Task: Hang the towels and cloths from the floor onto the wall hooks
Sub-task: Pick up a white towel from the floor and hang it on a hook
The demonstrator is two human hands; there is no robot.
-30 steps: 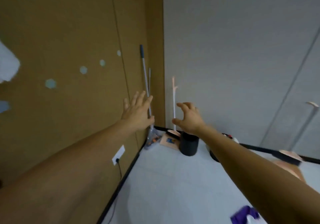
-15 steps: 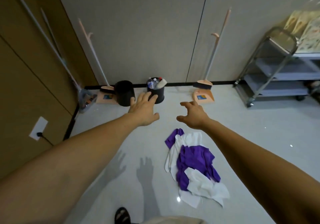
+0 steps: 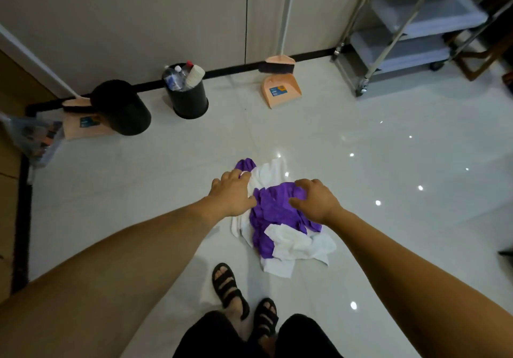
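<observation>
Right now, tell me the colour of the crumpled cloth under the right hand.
Purple. The crumpled purple cloth under the right hand shows best in the head view.

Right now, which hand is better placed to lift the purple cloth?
Right. The right hand sits on the purple cloth, fingers curled into its folds; the left hand rests on the white towel beside it.

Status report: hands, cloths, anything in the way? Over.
Left hand on white cloth, grip unclear. Right hand fingers curled into purple cloth. Pile on floor, none lifted. Nothing blocking it.
</observation>
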